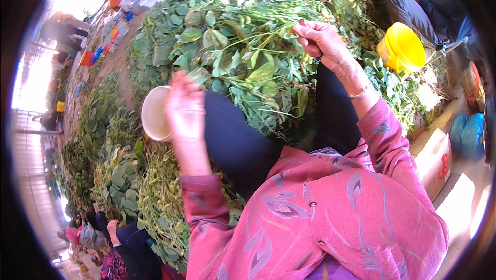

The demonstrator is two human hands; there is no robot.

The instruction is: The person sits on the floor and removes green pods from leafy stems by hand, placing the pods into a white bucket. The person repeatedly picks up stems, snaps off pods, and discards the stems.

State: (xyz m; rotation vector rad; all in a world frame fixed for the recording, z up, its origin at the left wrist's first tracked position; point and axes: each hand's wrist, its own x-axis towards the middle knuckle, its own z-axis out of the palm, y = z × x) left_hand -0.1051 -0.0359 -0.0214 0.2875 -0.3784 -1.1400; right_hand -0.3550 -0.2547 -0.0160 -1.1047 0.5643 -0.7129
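Note:
My right hand (316, 39) is closed on the end of a leafy green bean plant (259, 43), whose stems and pods stretch left over a large heap of cut plants (162, 47). My left hand (184, 109), blurred, is raised above my left knee, in front of a white plastic container (153, 113). Its fingers look partly bent; whether anything is between them cannot be told. The container's opening shows, and part of its rim is hidden behind the hand.
A yellow bucket (405, 49) stands at the right, near a seated person (410, 8). More plant bundles (162, 194) lie at the left, with people beyond them at the lower left. A cardboard box (434, 163) is at my right side.

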